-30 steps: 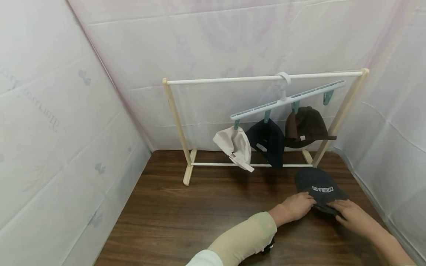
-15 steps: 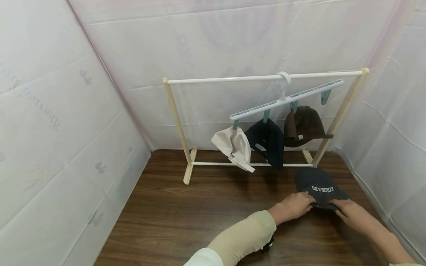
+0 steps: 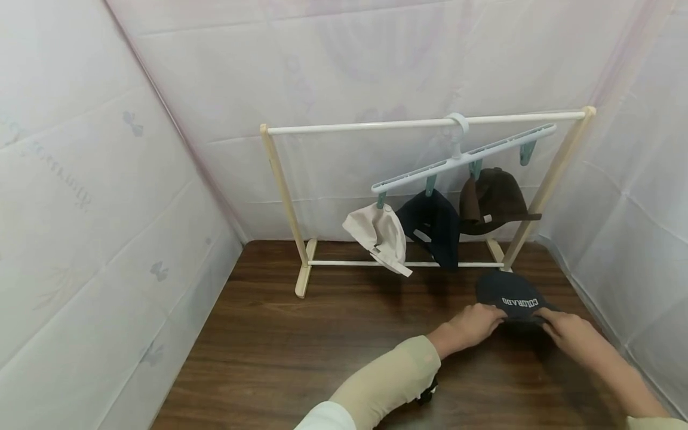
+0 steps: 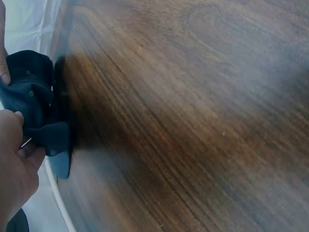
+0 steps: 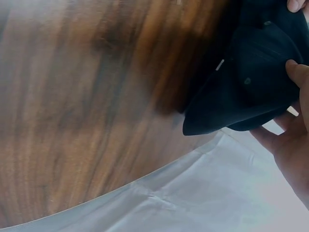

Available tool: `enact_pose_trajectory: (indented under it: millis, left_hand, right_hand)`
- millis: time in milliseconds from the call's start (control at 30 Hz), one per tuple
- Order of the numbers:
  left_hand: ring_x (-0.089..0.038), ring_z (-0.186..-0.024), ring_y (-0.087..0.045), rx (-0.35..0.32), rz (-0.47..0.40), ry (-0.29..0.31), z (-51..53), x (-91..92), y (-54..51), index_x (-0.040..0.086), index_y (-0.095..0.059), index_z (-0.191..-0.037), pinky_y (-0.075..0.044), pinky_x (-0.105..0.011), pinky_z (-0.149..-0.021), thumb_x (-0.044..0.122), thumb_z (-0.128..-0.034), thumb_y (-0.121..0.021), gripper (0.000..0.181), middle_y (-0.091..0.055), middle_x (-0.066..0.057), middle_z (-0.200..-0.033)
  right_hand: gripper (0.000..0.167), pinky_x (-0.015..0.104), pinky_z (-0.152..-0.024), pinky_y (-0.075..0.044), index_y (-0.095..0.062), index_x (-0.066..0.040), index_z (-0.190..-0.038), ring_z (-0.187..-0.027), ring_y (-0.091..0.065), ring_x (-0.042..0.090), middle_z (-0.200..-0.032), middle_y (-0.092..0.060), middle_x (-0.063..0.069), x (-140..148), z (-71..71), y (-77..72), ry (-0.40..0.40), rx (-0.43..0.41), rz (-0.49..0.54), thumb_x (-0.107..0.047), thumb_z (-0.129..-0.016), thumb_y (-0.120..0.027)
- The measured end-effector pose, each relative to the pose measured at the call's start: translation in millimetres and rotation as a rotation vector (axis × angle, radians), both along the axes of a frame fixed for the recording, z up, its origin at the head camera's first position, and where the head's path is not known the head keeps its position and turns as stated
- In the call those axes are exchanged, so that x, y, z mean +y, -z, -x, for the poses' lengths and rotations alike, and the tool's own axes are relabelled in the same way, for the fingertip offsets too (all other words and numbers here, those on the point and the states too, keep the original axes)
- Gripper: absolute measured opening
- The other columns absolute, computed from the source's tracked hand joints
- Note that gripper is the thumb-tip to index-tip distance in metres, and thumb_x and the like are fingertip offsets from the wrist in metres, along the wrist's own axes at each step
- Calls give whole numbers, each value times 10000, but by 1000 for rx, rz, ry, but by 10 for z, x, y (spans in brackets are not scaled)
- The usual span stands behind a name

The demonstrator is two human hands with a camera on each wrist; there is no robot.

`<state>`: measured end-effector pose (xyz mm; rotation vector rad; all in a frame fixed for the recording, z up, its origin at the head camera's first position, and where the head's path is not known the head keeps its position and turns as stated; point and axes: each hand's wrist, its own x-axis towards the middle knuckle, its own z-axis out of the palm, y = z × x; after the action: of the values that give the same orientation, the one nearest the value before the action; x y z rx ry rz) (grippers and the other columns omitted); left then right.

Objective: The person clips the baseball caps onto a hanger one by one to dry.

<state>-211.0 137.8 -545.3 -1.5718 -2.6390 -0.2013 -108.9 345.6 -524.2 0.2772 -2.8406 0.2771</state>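
Note:
A dark navy cap (image 3: 505, 289) with COLORADO lettering is at the right part of the table, just in front of the rack's right foot. My left hand (image 3: 475, 322) pinches its near edge on the left side, fingers curled under and thumb on top. On the other side my right hand (image 3: 572, 334) grips the same edge. In the left wrist view the cap (image 4: 31, 96) is bent between both hands. The right wrist view has the right thumb on the cap (image 5: 241, 87) and fingers beneath it, the cap tilted over the wood.
Behind stands a wooden rack with a white top bar (image 3: 365, 126). From it a slanted clip hanger (image 3: 419, 174) carries a white cap (image 3: 378, 233), a navy cap (image 3: 438, 230) and a brown cap (image 3: 497, 200). A green clip (image 3: 527, 153) at its right end holds nothing.
Both hands have moved slightly up and away with the cap's near edge, which now looks raised and tilted. The fingers have closed more firmly on that edge.

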Motion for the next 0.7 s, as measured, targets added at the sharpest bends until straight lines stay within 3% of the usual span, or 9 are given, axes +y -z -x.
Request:
enact_pose_trajectory:
  millis: [167,367,533,700]
  left_hand:
    - [78,-1032,-631,43,-55,-12,33,24,-59,337,-695,-1265,-498,-71,-776,318,-1078,-519,258,-694,206,-1123]
    - [94,-1115,-602,23,-114,-45,58,57,-109,339,-686,-1296,-473,-56,-849,312,-1077,-522,276,-688,217,-1208]
    - [90,-1108,-607,37,-173,-56,85,87,-184,321,-699,-1281,-472,-57,-864,304,-1072,-535,266,-698,199,-1201]
    - [67,-1105,-621,69,-183,-31,112,111,-272,292,-691,-1306,-467,-57,-880,287,-1076,-530,281,-700,174,-1216]
  right_hand:
    - [315,462,-477,-462,-639,-50,-972,-601,-654,295,-714,-679,96,57,64,-110,-30,82,-18,99,-741,-793]
    - [300,473,-525,-483,-611,-84,-933,-641,-664,302,-721,-659,40,93,112,-247,-67,134,-17,93,-760,-781]
    - [316,519,-563,-510,-640,-91,-965,-693,-674,342,-775,-687,79,132,160,-349,-71,202,-21,100,-757,-780]
    - [349,569,-579,-512,-650,-92,-1000,-734,-676,388,-838,-706,149,183,194,-428,-80,251,-22,113,-746,-776]
